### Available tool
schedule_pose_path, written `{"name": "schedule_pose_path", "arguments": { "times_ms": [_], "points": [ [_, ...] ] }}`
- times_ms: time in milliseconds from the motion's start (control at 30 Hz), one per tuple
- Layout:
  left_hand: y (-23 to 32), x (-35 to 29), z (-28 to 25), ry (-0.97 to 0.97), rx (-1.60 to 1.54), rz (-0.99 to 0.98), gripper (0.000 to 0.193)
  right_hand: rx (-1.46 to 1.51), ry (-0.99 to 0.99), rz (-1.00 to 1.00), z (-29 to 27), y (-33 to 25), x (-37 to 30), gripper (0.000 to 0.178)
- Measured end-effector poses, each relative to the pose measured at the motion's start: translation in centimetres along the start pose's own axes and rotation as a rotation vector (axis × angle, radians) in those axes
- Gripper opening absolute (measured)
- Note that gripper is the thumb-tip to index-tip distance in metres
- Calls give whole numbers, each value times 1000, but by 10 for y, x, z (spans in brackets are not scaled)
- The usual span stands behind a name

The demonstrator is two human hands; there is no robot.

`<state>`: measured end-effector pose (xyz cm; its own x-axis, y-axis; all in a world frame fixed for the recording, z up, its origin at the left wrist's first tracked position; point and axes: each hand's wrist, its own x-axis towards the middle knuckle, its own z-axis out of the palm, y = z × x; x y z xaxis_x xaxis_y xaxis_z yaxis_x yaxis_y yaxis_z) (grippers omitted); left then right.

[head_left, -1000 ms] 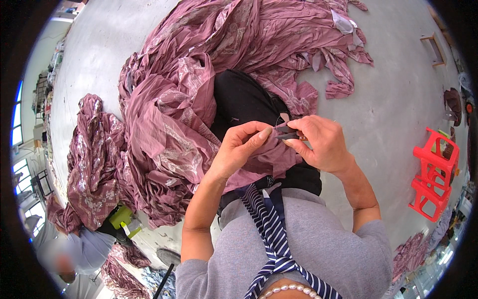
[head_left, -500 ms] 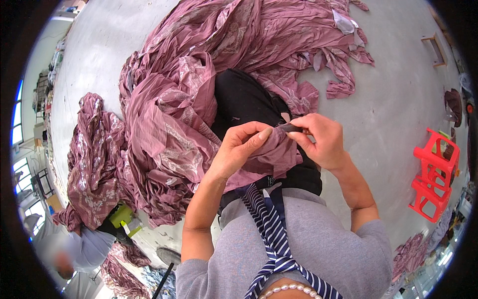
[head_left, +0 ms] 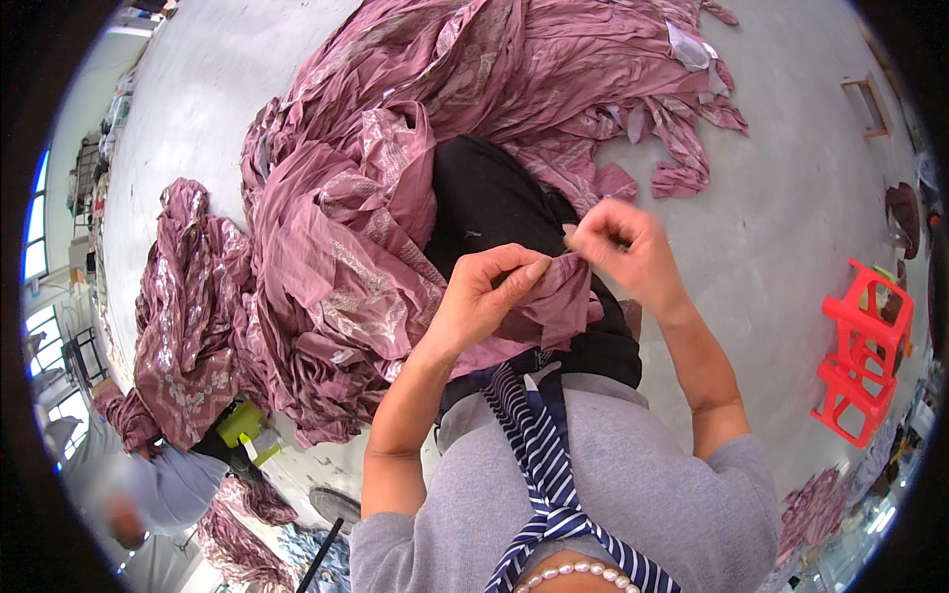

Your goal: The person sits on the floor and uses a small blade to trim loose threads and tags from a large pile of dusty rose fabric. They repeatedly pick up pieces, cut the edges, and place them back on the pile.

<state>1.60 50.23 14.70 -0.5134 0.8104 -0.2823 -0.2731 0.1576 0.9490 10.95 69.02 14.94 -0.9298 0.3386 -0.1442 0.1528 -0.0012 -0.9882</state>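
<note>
A dusty-pink cloth with a pale pattern [head_left: 559, 306] lies gathered over my lap. Its upper edge is pinched between the thumb and forefinger of my left hand [head_left: 489, 296]. Just to the right and a little above that edge is my right hand [head_left: 625, 249], its fingers curled in and slightly smeared by motion. Thumb and fingertips come close to the cloth's corner; whatever they hold is too small or hidden to name. My black trousers [head_left: 494, 198] show beneath the cloth.
A large heap of the same pink cloth [head_left: 514, 69] spreads over the grey floor [head_left: 771, 247] ahead and to the left. Stacked red plastic stools [head_left: 865, 341] stand at the right. Another person [head_left: 178, 489] is at the lower left, beside a green object [head_left: 242, 425].
My right hand has moved up and slightly away from the cloth's edge. The dark strip seen between its fingers there no longer shows. My left hand keeps its pinch.
</note>
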Motion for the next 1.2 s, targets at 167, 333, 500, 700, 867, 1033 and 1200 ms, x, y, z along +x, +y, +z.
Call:
{"name": "schedule_pose_path", "arguments": {
  "times_ms": [167, 333, 500, 700, 867, 1033, 1200],
  "points": [
    [2, -17, -24, 161, 93, 0, 13, 114, 307, 5, -27, 11, 16, 15],
    [5, -63, -111, 1172, 371, 303, 14, -45, 463, -31, -52, 47, 12, 16],
    [-37, -61, -120, 856, 1161, 134, 108, -38, 403, 13, -38, 66, 23, 18],
    [-98, -38, -172, 670, 663, -29, 73, -76, 262, 8, 2, 85, 33, 20],
    [-64, -70, -186, 728, 1035, 152, 33, -149, 247, 42, 3, 107, 65, 22],
    [10, -228, -272, 1182, 1074, 179, 35, -313, 416, 32, -42, 166, 105, 26],
    [-10, -367, -349, 1543, 1733, -485, 46, -514, 473, 177, -80, 223, 146, 31]
  ]
}}
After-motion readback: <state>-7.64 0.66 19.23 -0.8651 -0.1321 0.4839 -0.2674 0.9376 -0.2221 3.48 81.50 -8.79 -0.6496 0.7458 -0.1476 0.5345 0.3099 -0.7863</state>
